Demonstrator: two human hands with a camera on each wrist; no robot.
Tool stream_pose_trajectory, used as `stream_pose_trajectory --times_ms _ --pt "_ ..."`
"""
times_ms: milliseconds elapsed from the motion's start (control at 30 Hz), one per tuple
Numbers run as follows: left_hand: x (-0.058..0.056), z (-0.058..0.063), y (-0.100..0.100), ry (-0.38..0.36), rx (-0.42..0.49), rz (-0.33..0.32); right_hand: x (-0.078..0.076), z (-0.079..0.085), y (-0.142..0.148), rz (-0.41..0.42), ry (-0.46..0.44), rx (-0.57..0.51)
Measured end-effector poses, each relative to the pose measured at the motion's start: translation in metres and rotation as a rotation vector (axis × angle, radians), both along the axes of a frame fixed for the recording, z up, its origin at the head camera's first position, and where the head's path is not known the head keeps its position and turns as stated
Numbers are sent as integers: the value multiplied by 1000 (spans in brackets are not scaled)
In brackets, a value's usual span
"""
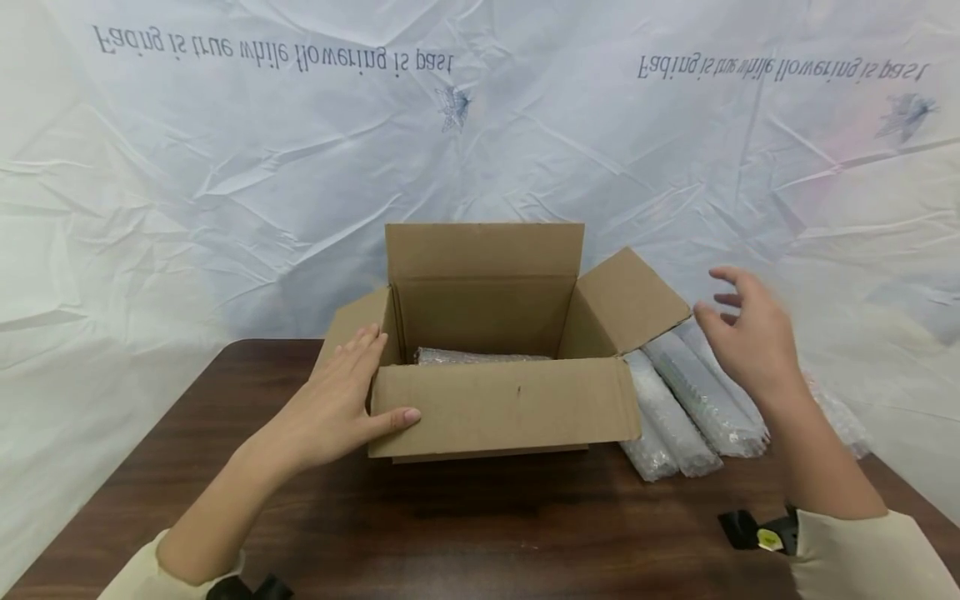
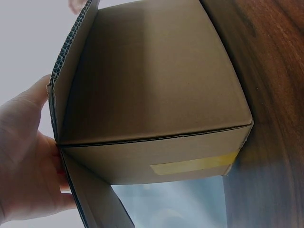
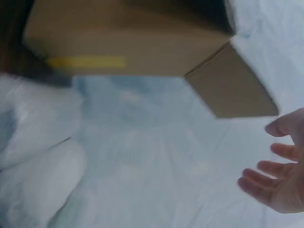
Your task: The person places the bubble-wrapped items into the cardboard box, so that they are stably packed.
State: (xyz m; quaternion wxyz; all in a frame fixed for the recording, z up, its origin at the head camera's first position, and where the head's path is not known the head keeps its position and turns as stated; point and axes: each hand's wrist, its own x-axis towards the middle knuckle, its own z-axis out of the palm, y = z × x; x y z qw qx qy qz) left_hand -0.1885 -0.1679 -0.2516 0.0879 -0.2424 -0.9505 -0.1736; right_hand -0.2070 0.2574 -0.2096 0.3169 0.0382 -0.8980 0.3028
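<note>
An uncovered cardboard box stands on the table with its flaps spread outward. My left hand rests at its front left corner, fingers stretched along the left flap and thumb on the front flap. In the left wrist view, the left hand lies behind the flap edges. Inside the box, a bubble-wrapped item shows partly above the front edge. My right hand is raised beside the tip of the right flap, fingers loosely bent and holding nothing. Below it lie bubble-wrapped bundles.
Another piece of bubble wrap lies at the table's right edge. The dark wooden table runs in front of the box. A creased white sheet with printed lettering hangs behind it.
</note>
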Motion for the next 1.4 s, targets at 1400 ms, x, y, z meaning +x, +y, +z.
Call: stream_pose_trajectory --times_ms 1400 --pt "-2 3 -1 -12 -7 0 -49 -98 30 112 -781 350"
